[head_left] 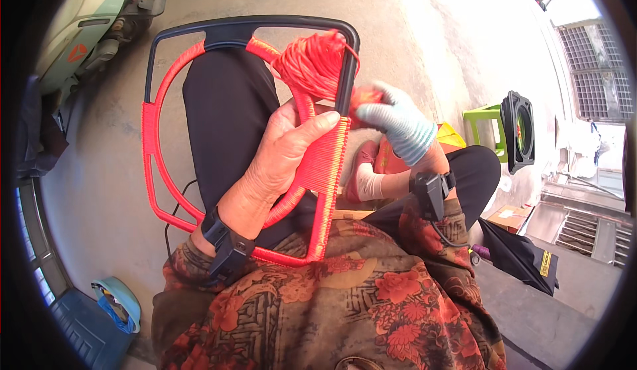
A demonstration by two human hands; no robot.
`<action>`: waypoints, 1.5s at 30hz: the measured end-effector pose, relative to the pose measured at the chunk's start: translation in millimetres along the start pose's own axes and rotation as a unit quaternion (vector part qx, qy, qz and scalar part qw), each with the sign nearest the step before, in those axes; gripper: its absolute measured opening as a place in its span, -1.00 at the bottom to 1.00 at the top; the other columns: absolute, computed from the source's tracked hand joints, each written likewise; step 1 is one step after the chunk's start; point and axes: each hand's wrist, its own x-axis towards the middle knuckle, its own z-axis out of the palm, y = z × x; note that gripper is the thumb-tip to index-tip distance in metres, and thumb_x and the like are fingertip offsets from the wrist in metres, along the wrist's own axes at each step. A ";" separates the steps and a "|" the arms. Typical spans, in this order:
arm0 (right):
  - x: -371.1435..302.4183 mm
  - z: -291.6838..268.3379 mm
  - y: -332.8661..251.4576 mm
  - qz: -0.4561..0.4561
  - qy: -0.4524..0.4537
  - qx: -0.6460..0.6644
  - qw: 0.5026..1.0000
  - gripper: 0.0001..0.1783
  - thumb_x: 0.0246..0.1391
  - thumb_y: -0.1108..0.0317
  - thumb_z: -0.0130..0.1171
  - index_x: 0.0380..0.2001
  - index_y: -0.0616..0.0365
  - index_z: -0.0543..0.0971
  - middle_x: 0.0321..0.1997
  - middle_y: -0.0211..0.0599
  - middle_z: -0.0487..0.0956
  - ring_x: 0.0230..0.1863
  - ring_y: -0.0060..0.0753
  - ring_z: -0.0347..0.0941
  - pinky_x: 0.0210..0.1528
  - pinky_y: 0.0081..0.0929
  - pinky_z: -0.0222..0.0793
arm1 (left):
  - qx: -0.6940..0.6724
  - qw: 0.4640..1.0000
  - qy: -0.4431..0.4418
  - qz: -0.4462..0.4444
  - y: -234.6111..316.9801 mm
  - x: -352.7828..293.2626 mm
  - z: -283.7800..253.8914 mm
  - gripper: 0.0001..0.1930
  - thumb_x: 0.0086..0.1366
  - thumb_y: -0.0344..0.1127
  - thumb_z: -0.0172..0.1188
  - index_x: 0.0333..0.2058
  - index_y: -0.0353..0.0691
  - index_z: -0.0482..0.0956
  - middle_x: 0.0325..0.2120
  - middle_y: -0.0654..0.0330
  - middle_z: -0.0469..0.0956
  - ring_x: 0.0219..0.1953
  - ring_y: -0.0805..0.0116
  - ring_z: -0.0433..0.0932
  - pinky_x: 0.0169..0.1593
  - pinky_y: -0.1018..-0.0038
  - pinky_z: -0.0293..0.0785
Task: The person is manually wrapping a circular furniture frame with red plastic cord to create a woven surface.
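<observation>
A black squarish frame (245,24) with a ring inside it rests tilted over my lap. Red cord wraps much of the ring, the left and lower bars, and a broad ribbed panel (320,164) on the right. My bare left hand (285,141) is closed around the frame's right side, thumb lying over the bar by the panel's upper end. A loose bundle of red cord (312,65) hangs at the upper right corner. Just outside the right bar, my right hand (398,121), in a white and blue striped glove, closes on red cord; its fingertips are blurred.
A green stool (488,115) stands to the right, with another black frame (524,131) leaning at it. A scooter-like vehicle (79,38) is at the upper left. Lower left sits a light blue basin (126,294) by a blue crate (93,333). A black bag (524,257) lies right.
</observation>
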 end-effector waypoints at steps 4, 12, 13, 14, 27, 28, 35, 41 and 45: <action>19.0 -2.3 1.6 -0.278 0.100 0.371 0.880 -0.77 0.08 0.38 0.08 -0.23 0.33 0.49 -0.15 -0.13 0.54 -0.05 -0.18 0.48 0.21 -0.09 0.31 | 0.053 0.997 0.057 -0.013 -7.2 -1.3 -12.2 -0.72 0.28 -0.39 0.16 -0.05 -0.26 0.42 -0.27 0.29 0.55 -0.29 0.61 0.53 -0.19 0.65 0.49; -52.4 -32.9 -6.0 -0.169 0.005 0.211 0.963 -0.48 -0.01 0.35 0.19 0.05 0.29 0.38 -0.35 -0.43 0.42 -0.36 -0.54 0.37 -0.05 -0.43 0.43 | 0.045 0.996 0.072 -0.009 -8.4 2.5 -7.8 -0.71 0.28 -0.40 0.17 -0.05 -0.31 0.40 -0.33 0.32 0.54 -0.35 0.65 0.53 -0.27 0.70 0.51; -52.3 -10.4 -18.7 -0.119 0.141 0.014 0.983 -0.65 -0.09 0.42 0.28 -0.17 0.26 0.51 -0.28 -0.35 0.54 -0.25 -0.47 0.48 -0.17 -0.52 0.44 | 0.051 0.996 0.072 -0.001 -9.5 2.9 -9.0 -0.69 0.28 -0.41 0.16 -0.02 -0.32 0.39 -0.32 0.31 0.54 -0.34 0.65 0.53 -0.26 0.70 0.51; -46.0 9.8 -18.7 -0.107 0.177 -0.025 0.978 -0.71 -0.09 0.41 0.32 -0.26 0.25 0.54 -0.30 -0.33 0.58 -0.24 -0.53 0.49 -0.20 -0.56 0.43 | 0.057 0.996 0.072 0.007 -10.4 3.1 -9.9 -0.67 0.28 -0.41 0.16 0.00 -0.32 0.38 -0.31 0.30 0.55 -0.33 0.65 0.53 -0.24 0.71 0.50; -72.2 30.5 -50.4 -0.269 0.028 -0.071 0.960 -0.73 -0.19 0.43 0.39 -0.39 0.22 0.51 -0.23 -0.20 0.57 -0.23 -0.40 0.53 -0.09 -0.44 0.43 | 0.034 0.997 0.063 -0.020 -10.9 3.6 -13.7 -0.81 0.28 -0.41 0.16 -0.14 -0.27 0.47 -0.32 0.23 0.58 -0.33 0.55 0.57 -0.22 0.61 0.55; -71.9 39.5 -50.3 -0.257 0.017 -0.063 0.964 -0.72 -0.20 0.45 0.40 -0.39 0.20 0.51 -0.24 -0.22 0.58 -0.25 -0.39 0.54 -0.11 -0.44 0.45 | 0.045 0.997 0.067 -0.014 -10.7 4.0 -12.9 -0.84 0.28 -0.41 0.18 -0.18 -0.27 0.48 -0.36 0.25 0.57 -0.38 0.56 0.56 -0.28 0.62 0.54; -65.3 52.0 -58.2 -0.409 -0.075 -0.141 0.899 -0.72 -0.18 0.37 0.37 -0.36 0.12 0.53 -0.39 -0.26 0.56 -0.36 -0.19 0.55 -0.29 -0.41 0.45 | 0.081 0.992 0.094 -0.016 -9.6 4.5 -11.7 -0.87 0.28 -0.41 0.19 -0.25 -0.31 0.46 -0.45 0.23 0.56 -0.47 0.56 0.54 -0.39 0.63 0.52; -82.9 17.9 -44.3 -0.245 0.134 0.101 0.955 -0.81 -0.04 0.38 0.21 -0.38 0.29 0.55 -0.44 -0.24 0.59 -0.44 -0.48 0.52 -0.39 -0.53 0.44 | -0.024 0.996 0.081 -0.024 -13.8 7.3 -16.6 -0.90 0.28 -0.37 0.19 -0.29 -0.22 0.47 -0.46 0.24 0.55 -0.47 0.51 0.56 -0.40 0.56 0.57; -87.6 -80.4 1.1 -0.257 0.424 0.218 0.841 -0.50 0.22 -0.03 0.03 -0.13 0.26 0.51 -0.23 -0.21 0.58 -0.48 -0.56 0.37 -0.37 -0.58 0.38 | -0.031 0.996 0.071 -0.035 -10.6 3.5 -20.7 -0.91 0.27 -0.39 0.19 -0.30 -0.21 0.47 -0.46 0.24 0.55 -0.47 0.51 0.57 -0.38 0.57 0.57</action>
